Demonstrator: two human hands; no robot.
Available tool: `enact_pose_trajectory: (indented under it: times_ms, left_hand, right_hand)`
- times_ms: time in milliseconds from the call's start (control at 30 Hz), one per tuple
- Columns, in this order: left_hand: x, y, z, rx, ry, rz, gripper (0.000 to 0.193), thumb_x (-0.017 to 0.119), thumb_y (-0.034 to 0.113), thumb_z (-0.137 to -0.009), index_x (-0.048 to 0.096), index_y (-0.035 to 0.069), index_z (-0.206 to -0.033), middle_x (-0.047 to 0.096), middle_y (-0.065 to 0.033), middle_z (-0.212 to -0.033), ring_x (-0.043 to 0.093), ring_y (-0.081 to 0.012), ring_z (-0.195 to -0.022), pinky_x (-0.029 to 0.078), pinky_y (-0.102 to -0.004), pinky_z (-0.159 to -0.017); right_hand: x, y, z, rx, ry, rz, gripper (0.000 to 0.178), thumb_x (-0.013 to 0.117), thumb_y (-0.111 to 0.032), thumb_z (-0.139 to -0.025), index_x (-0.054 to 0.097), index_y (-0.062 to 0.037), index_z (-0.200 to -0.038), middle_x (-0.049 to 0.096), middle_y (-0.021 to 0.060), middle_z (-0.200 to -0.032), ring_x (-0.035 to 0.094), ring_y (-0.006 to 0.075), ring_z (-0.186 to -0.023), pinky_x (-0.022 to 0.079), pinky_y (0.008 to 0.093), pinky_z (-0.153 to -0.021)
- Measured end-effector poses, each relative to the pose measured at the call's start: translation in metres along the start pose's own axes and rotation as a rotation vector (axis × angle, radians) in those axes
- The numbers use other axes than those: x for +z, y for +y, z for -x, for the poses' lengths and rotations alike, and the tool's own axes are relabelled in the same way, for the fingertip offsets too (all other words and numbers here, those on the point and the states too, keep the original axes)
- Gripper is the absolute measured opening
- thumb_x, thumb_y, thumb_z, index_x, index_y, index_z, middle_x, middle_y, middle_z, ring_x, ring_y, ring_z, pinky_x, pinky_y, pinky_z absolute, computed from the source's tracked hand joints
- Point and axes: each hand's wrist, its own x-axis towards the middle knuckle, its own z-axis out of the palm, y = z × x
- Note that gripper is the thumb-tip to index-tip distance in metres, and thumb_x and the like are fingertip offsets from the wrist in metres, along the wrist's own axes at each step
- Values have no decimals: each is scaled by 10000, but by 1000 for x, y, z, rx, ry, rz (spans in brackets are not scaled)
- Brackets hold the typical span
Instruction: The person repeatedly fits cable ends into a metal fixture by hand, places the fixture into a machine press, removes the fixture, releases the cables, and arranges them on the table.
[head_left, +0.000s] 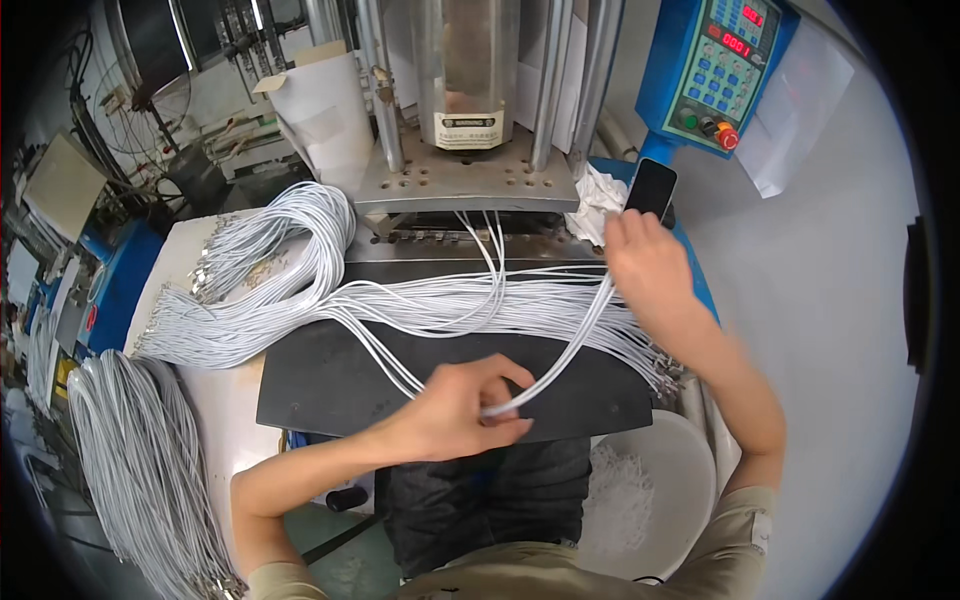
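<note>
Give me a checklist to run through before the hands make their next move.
1. Left hand on the white cables: ok, they pass between its curled fingers.
2. Right hand gripping them firmly: cannot tell, they reach its edge but its hold is hidden.
3. Hands clear of the press plate: ok, neither is under it.
4. Gap beneath the plate free of cables: not ok, several run up into it.
5. Red button pressed: cannot tell.
</note>
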Motion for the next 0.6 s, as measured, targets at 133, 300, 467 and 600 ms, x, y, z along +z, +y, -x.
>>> enact_pose_trajectory:
  times_ms: [133,300,467,600]
  left_hand:
    - [14,-21,-17,-350,-97,755,347,772,30,-894,620,-15,-1202,721,-90,-848,699,-134,-738,553,-269,-704]
    - [-4,-30,4,-444,23,998,306,737,8,-930,593,-30,-1197,720,-138,-910,708,-169,-738,577,-299,-731]
    - [-2,-33,17,-33,435,609,235,690,-3,-969,585,-28,-1177,719,-134,-923,708,-181,-725,600,-329,-740]
    - [-5,-54,13,-15,518,594,191,677,2,-981,596,-29,-1151,718,-125,-924,709,-178,-727,605,-325,-728]
  right_hand:
    - [-19,-60,1,-166,-219,-150,332,676,-30,-739,639,15,-1066,572,128,-918,636,303,-919,560,373,-721]
    - [-36,-65,-8,-373,-342,-994,309,638,8,-805,627,50,-1111,653,215,-1024,671,375,-1012,565,442,-800]
    - [50,-53,-54,77,-488,-741,363,638,-33,-853,621,21,-1211,716,244,-1045,691,412,-993,544,493,-866]
    - [117,-72,-67,75,-331,-895,187,626,-39,-845,623,86,-985,680,335,-1022,695,461,-932,563,554,-758]
